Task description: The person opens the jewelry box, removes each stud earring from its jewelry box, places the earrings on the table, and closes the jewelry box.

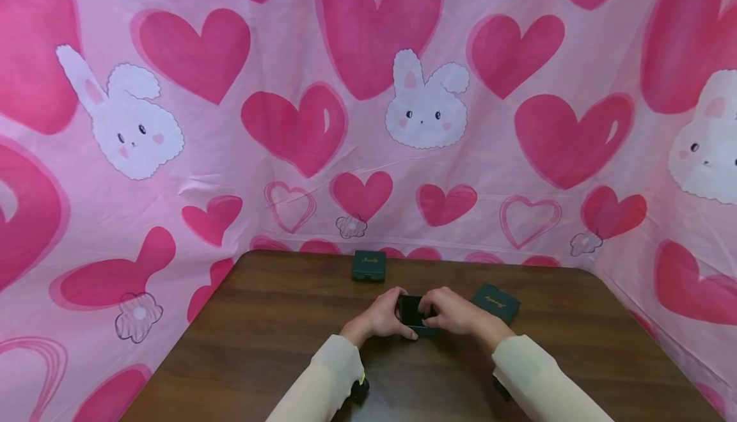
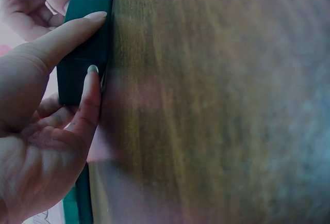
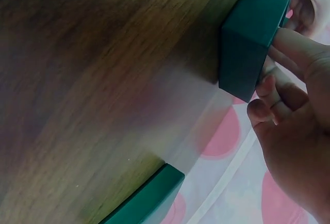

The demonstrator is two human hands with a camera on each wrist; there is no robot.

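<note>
A small dark green box (image 1: 426,330) stands on the table in front of the person, its top off and a black inside showing. My left hand (image 1: 382,315) grips its left side; in the left wrist view the thumb presses the green outer wall (image 2: 75,77) and other fingers lie along its end. My right hand (image 1: 451,312) is at the box's right part, fingers dipping over the rim into it. In the right wrist view the box (image 3: 242,59) hides those fingertips, so whether they pinch anything cannot be seen. Other right fingers curl outside the wall.
A flat green lid with gold lettering (image 1: 496,304) lies beyond the right hand. Farther back, left of centre, sits another green box, closed, with gold lettering (image 1: 368,265). All rest on a brown wooden table (image 1: 276,339), bordered by a pink heart-and-rabbit cloth (image 1: 403,166).
</note>
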